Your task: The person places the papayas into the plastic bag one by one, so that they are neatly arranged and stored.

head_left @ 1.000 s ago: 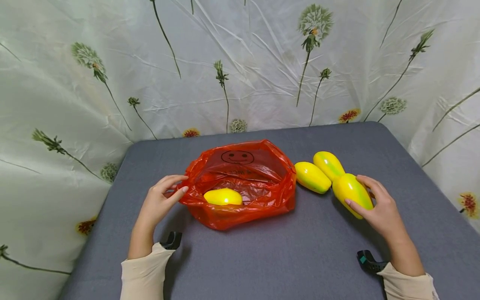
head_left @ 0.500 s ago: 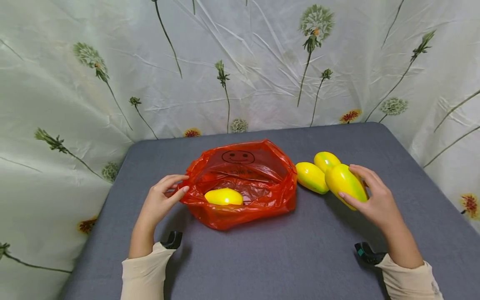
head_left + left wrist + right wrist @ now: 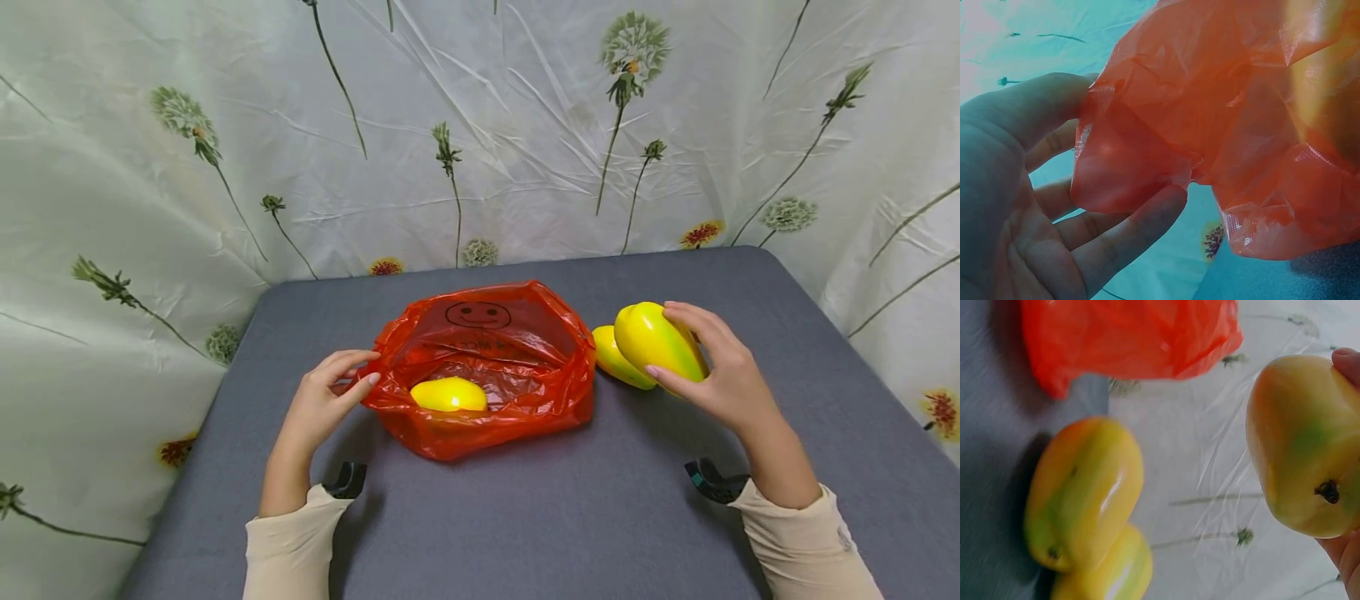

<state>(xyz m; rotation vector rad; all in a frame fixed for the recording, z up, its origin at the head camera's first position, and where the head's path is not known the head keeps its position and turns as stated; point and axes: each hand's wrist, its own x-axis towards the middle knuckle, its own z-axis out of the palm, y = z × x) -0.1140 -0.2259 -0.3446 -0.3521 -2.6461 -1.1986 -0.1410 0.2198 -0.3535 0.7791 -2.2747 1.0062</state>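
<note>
A red plastic bag [image 3: 495,429] with a smiley face printed on it lies with its mouth spread. Inside it rests a yellow papaya [image 3: 450,394]. My left hand [image 3: 317,410] pinches the bag's left rim between thumb and fingers. In the air right of the bag, my right hand [image 3: 726,375] holds a yellow-green papaya [image 3: 655,340]; its dark stem end shows in the right wrist view. Below the held fruit, another papaya [image 3: 617,360] lies against the bag's right side in the head view. The right wrist view also shows a further papaya [image 3: 1125,569] touching that one, hidden in the head view.
The grey cloth-covered table [image 3: 540,517] bears all of this. A pale curtain [image 3: 525,167] with printed dandelions hangs along its back and sides. Black wrist devices [image 3: 347,481] sit at both cuffs.
My right hand has lifted its papaya and carried it left toward the bag, over the other two papayas. My left hand stays at the bag's rim.
</note>
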